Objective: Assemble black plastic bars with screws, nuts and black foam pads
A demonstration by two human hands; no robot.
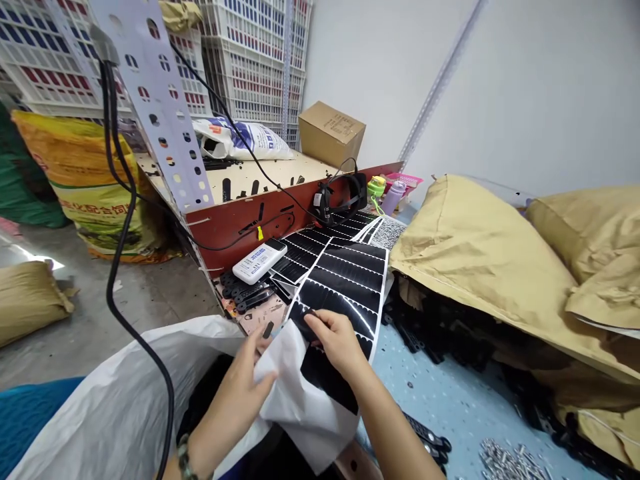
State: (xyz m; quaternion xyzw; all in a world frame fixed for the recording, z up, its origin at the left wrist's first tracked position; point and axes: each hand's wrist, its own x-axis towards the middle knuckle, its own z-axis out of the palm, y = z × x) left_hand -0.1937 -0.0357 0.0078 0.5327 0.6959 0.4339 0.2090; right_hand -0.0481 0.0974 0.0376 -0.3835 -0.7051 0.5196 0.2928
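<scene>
Two grips closed: white backing (295,400) held by left hand (239,388), edge of black label sheet (345,270) pinched by right hand (339,341). Sheet spread over table (405,383), near end bent. If backing is pulled unevenly, sheet may be creased, torn or stuck to itself.

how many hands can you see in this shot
2: the left hand, on the curled white backing, and the right hand, pinching at the black sheet. No others show.
</scene>
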